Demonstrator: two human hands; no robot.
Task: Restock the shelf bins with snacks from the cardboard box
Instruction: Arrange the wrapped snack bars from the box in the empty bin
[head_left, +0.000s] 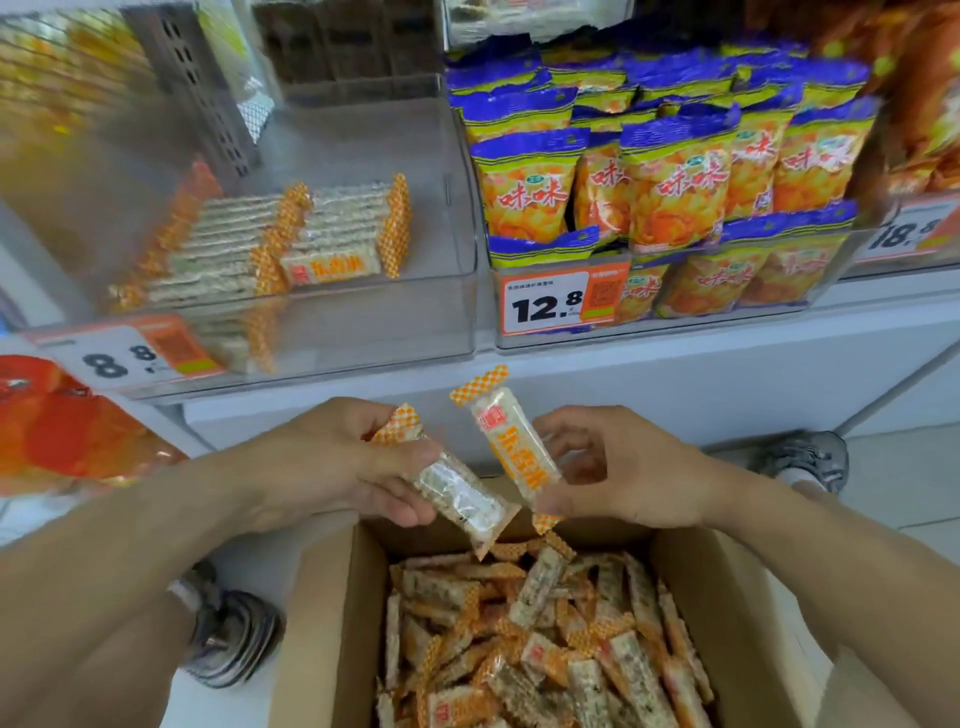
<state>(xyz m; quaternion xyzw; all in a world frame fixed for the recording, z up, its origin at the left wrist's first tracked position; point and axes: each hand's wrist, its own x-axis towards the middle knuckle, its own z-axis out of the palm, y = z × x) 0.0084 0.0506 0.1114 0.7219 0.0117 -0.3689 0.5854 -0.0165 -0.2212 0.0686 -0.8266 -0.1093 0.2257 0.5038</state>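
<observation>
head view: below both wrists, an open brown cardboard box (332, 613) holds loose orange-ended clear-wrapped rice bars (545, 644). above it the left hand (332, 462) grips one clear-wrapped bar (462, 496) slanting down toward the right, while the right hand (618, 467) pinches an orange-lettered bar (514, 447) nearly upright, the two bars just beside each other. beyond and left of the hands, the clear plastic shelf bin (363, 312) holds rows of the same bars lying crosswise; the left hand looks nearer it.
</observation>
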